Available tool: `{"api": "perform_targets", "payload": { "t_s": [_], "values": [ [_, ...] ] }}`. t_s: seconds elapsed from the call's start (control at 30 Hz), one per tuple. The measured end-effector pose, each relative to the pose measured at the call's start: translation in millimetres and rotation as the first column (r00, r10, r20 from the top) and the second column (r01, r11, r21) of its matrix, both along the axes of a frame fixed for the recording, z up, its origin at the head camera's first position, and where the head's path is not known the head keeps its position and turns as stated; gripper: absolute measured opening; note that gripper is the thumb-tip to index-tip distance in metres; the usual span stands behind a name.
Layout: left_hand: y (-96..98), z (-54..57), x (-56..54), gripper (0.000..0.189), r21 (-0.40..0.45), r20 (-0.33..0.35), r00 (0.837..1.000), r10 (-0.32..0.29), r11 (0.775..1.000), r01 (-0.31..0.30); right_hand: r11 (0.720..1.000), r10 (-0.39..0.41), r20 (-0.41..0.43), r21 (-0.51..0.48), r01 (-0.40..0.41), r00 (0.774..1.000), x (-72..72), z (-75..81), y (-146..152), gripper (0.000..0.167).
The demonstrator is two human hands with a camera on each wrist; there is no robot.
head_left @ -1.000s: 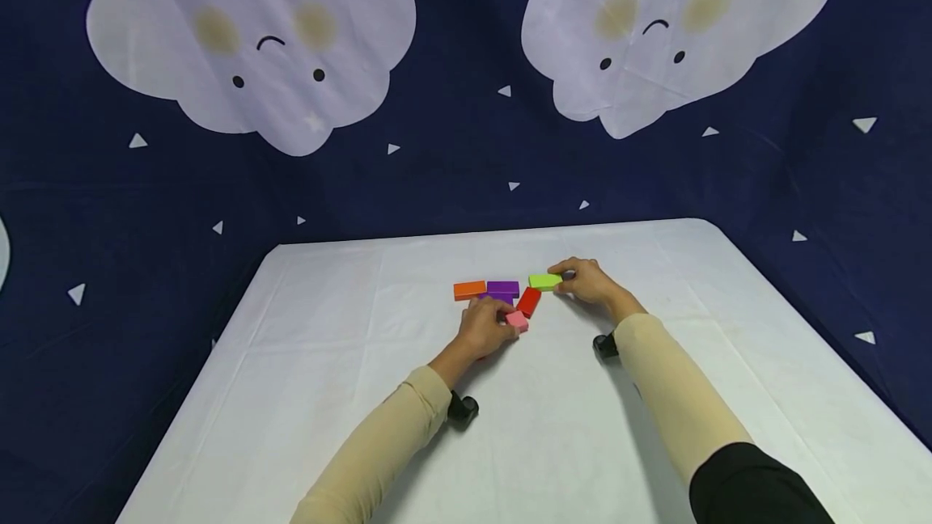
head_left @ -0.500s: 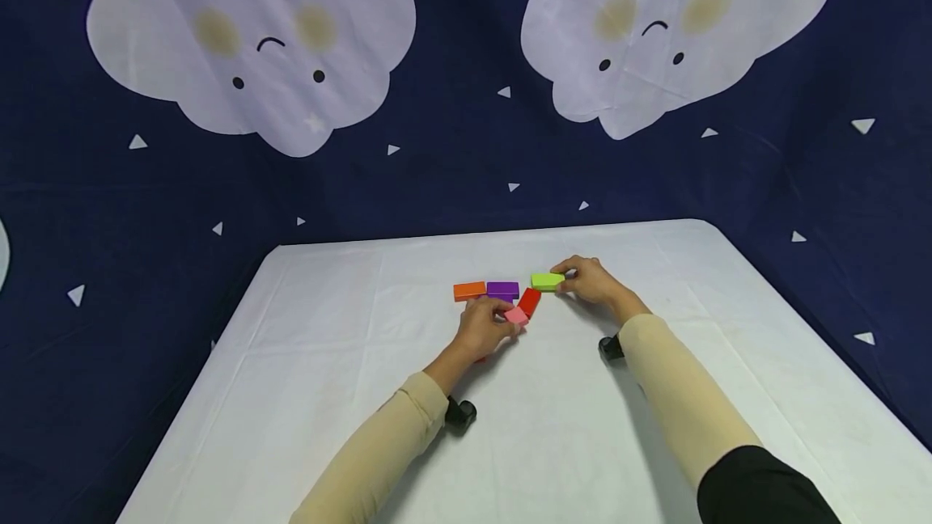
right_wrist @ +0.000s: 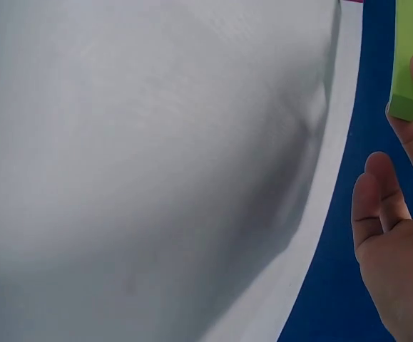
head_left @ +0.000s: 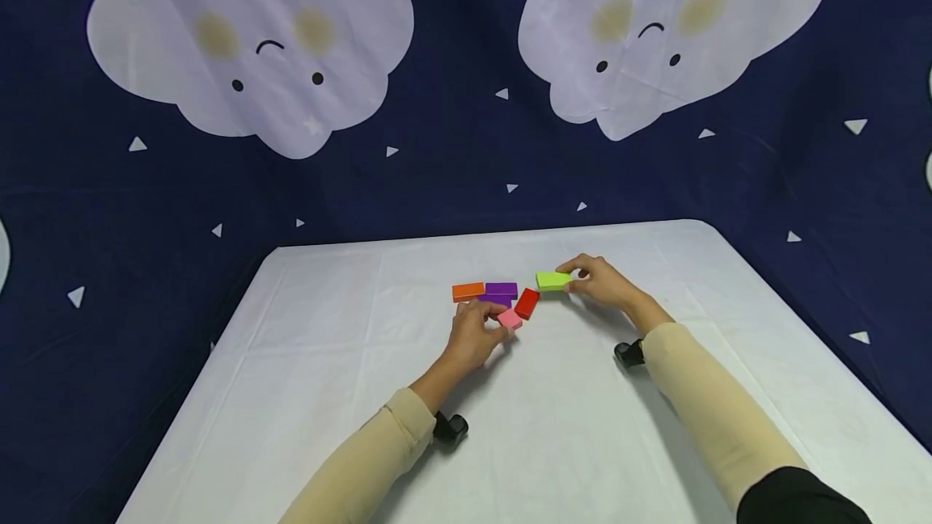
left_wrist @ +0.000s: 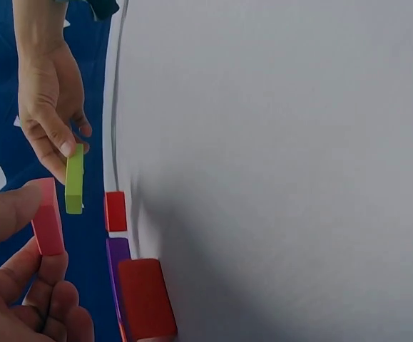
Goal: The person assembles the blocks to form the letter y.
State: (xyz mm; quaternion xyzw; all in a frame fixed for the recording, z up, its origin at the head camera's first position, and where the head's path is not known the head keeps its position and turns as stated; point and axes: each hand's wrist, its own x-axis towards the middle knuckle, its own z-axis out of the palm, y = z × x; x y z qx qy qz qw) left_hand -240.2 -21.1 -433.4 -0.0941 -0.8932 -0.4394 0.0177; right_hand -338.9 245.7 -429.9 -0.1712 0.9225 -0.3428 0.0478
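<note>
Our left hand (head_left: 472,338) pinched the pink block (head_left: 510,319) between thumb and fingers, our right hand (head_left: 603,281) likewise the green block (head_left: 551,281), both above the bench (head_left: 553,427). We judged that lowering either carelessly could nudge the red block (head_left: 527,304) lying between them.

Site: a screened-off recording spot, by the look of it; home, lab or office, cannot tell which. Beyond the left fingers (left_wrist: 63,298) and right fingers (right_wrist: 383,174), dark blue cloth (head_left: 451,200) spans the background and runs down either side. Nursery-style print: large pale clouds (head_left: 255,31) above and beyond the fingers, upside down, with scattered small white triangles (head_left: 137,144). Under the fingers, a white-covered desk (head_left: 568,443), fold creases showing. Behind the fingers, at both wrists, black cameras (head_left: 629,354), a sign of filming. Bright blocks (head_left: 468,292) at and near the fingers
</note>
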Motion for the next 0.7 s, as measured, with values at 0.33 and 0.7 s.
{"api": "perform_targets", "payload": {
  "t_s": [0.33,0.7],
  "values": [
    [-4.1,1.1,23.5,0.034,0.045,-0.058,0.998,0.013,0.999,-0.010,0.996,0.066,-0.057,-0.050,-0.069,0.996,12.8,1.3,3.6,0.036],
    [-8.6,-0.4,45.0,0.033,0.083,-0.032,0.999,0.023,0.996,-0.021,0.991,0.107,-0.060,-0.075,-0.111,0.992,28.4,-2.2,3.1,0.035]
  ]
}}
